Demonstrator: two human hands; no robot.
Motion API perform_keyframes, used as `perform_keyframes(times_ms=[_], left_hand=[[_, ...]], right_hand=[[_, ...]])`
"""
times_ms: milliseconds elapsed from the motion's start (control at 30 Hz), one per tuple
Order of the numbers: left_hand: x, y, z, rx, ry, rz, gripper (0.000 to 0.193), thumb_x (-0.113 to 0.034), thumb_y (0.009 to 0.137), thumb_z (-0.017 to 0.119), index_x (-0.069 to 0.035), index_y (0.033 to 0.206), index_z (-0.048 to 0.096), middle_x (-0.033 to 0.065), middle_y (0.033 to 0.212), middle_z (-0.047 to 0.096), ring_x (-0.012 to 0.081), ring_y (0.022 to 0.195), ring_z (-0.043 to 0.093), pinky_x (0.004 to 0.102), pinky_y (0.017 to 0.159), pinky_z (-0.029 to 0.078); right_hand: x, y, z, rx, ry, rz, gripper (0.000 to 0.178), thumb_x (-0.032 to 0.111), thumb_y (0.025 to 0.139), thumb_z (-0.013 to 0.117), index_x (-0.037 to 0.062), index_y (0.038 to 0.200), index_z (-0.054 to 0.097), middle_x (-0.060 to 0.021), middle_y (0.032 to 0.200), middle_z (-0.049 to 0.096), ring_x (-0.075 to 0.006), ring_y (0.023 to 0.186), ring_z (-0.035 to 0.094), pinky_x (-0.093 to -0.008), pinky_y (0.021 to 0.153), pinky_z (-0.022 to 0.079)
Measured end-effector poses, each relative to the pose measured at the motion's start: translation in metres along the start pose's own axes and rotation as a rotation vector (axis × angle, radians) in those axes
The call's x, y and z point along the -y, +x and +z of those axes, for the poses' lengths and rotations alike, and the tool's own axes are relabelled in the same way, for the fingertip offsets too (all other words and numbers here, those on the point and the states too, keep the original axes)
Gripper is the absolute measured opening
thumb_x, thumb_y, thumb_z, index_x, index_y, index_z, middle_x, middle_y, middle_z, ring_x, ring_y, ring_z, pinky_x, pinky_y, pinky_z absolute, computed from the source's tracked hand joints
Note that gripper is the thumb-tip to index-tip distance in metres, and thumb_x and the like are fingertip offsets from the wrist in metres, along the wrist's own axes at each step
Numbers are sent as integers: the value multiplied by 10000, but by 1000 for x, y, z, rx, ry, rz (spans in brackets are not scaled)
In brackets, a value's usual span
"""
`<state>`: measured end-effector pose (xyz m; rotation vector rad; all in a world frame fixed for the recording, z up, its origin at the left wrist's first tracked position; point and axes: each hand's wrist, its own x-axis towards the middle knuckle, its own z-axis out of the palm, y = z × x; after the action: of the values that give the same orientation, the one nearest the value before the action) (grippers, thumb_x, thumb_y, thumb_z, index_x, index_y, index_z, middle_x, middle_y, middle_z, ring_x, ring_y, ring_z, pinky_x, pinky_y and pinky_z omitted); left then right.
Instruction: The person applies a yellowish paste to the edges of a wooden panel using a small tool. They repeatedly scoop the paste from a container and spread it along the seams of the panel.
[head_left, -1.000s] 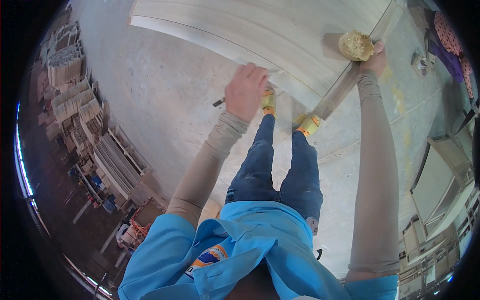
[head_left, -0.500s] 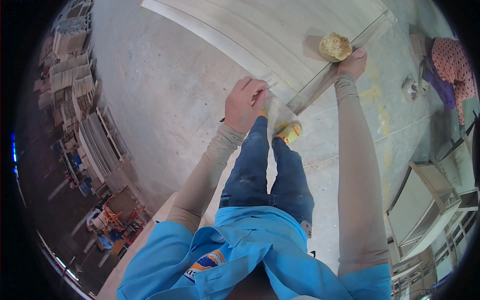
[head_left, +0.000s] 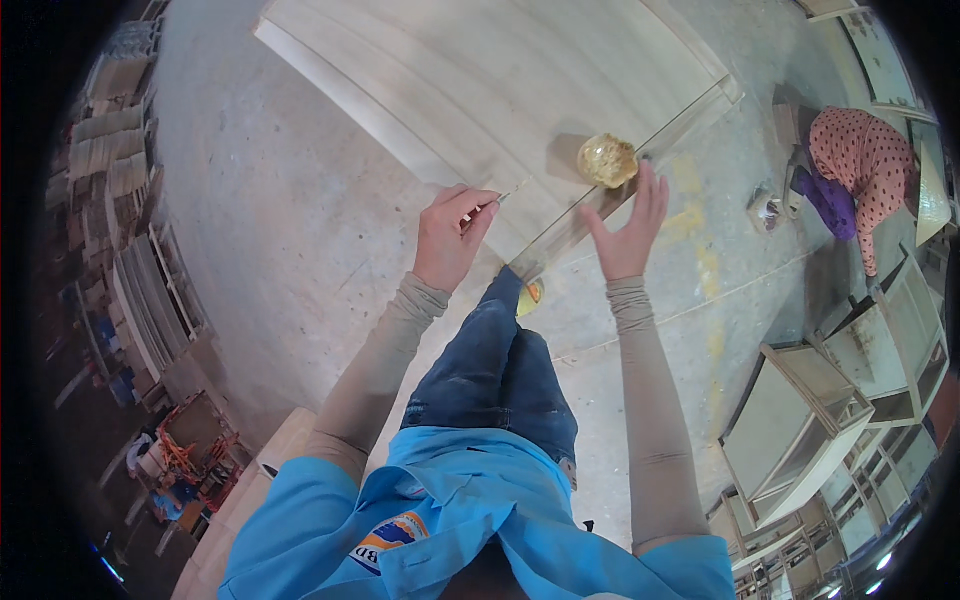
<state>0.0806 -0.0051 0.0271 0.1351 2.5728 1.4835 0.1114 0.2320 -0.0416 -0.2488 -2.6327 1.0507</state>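
My left hand is closed in a pinch on a small thin stick-like tool, whose tip points over the near corner of a pale wooden panel piece. The exact kind of tool is too small to make out. My right hand is open, thumb and fingers spread, beside the panel's right edge. Just beyond its fingers, a rounded cup stands on the panel near that edge, with crusty yellowish stuff in it. No object shows in the right hand.
At the right a person in a dotted top bends low near a small bag-like bundle. Unfinished wooden cabinet frames stand at the lower right. Stacked boards line the left, with a cluttered cart nearby.
My right hand has let go of the panel's edge and opened. My body and view have shifted, so the panel and cup sit farther left and lower. The left hand keeps its pinch.
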Motion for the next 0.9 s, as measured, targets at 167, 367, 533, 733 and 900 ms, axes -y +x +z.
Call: perform_keyframes(times_ms=[167,367,533,733,900], left_hand=[[-30,42,-10,52,164,195,90,-34,843,687,-39,933,699,77,815,623,220,694,584,321,600,477],[-66,92,-13,215,487,429,130,-109,803,654,-88,928,680,60,799,568,234,741,622,361,617,503],[-89,108,4,288,704,511,146,-153,791,613,-120,923,665,53,792,529,226,747,628,363,615,512],[-104,105,15,286,759,401,101,-162,834,634,-113,918,660,55,804,542,243,748,628,375,606,501],[-108,91,17,238,775,264,115,-146,794,601,-102,885,656,73,803,547,248,754,641,392,617,522]], right_hand=[[11,22,13,-20,28,116,873,390,679,831,158,1426,443,-23,1481,423,-361,1462,205,-653,1138,76],[3,36,13,30,-38,60,736,311,678,815,178,1331,502,7,1388,515,-356,1433,261,-639,1141,75],[2,42,8,65,2,25,740,236,663,808,182,1330,493,-5,1337,536,-352,1398,312,-663,1130,82],[0,51,2,160,22,18,756,182,623,820,184,1309,502,-28,1263,552,-326,1350,366,-663,1128,100],[-5,60,-9,239,29,-43,776,159,577,845,178,1283,524,-42,1223,551,-321,1310,400,-634,1132,128]])
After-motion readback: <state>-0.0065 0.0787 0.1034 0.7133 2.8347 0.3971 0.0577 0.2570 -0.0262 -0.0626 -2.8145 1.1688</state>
